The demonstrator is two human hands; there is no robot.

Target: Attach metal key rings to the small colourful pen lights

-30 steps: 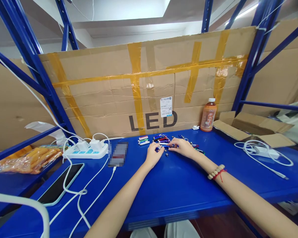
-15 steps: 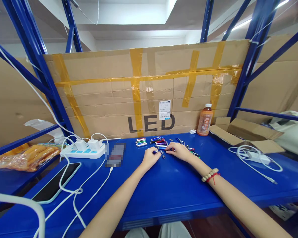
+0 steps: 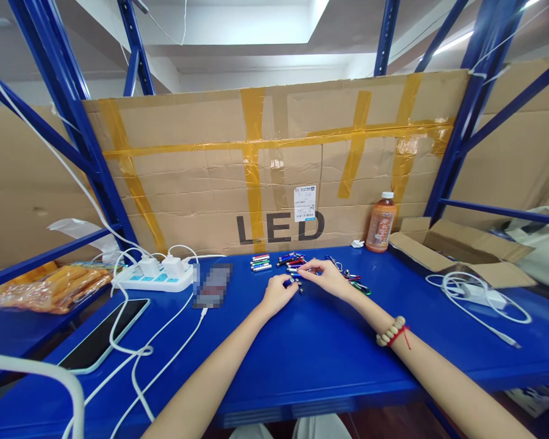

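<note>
A cluster of small coloured cylinders, like tiny flashlights [image 3: 291, 261], lies on the blue table [image 3: 320, 347] in front of the cardboard sheet. My left hand [image 3: 278, 294] is curled, pinching a small blue cylinder [image 3: 287, 282] between thumb and fingers. My right hand [image 3: 327, 277] is pinched on a tiny part I cannot make out, just right of the left hand. A few small round pieces [image 3: 298, 286] lie between the hands. Coloured carabiner clips [image 3: 357, 282] lie beside my right hand. A bead bracelet [image 3: 391, 332] circles my right wrist.
A white power strip [image 3: 153, 279] with chargers and cables sits at left, beside two phones [image 3: 103, 335] [image 3: 213, 284]. An orange drink bottle [image 3: 381, 222] stands at the back. An open cardboard box [image 3: 457, 250] and a coiled white cable [image 3: 478, 292] lie at right. Blue shelf posts [image 3: 452, 158] flank the table.
My right hand has lifted slightly and pinched its fingers near the pile. The left hand stays curled on the blue cylinder. The camera view shifted a little.
</note>
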